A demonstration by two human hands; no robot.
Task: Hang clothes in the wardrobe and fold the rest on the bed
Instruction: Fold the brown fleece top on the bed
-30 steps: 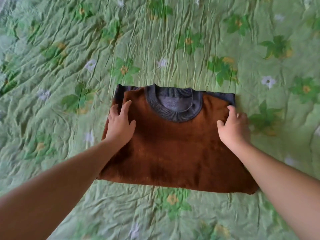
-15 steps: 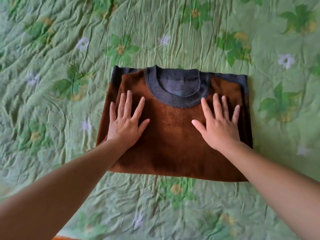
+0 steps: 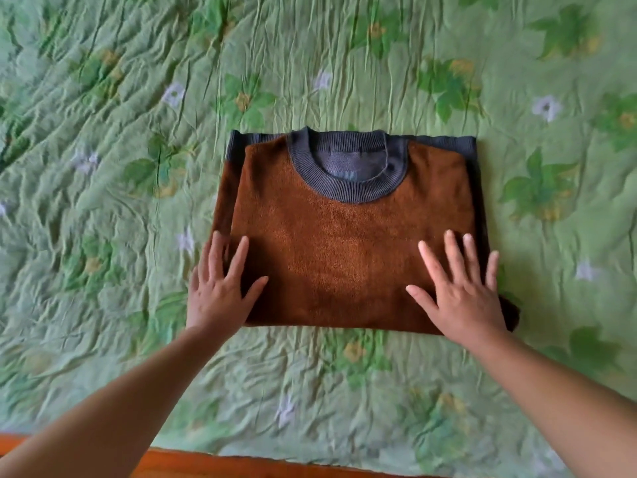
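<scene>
The folded brown sweater (image 3: pixel 348 243) lies mid-frame on the green bed (image 3: pixel 103 201); left hand (image 3: pixel 217 291) and right hand (image 3: pixel 462 294) rest flat, fingers spread, on its lower corners.

Folded brown sweater (image 3: pixel 348 243) w/ dark collar flat on green floral bedspread (image 3: pixel 103 201). Left hand (image 3: pixel 220 288) on sweater's near-left corner, right hand (image 3: pixel 462 291) near-right corner, fingers spread flat.

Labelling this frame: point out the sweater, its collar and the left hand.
sweater (image 3: pixel 344 263), head view, brown front panel.
collar (image 3: pixel 348 192), head view, ribbed front band.
left hand (image 3: pixel 219 294), head view, back of the hand.
</scene>
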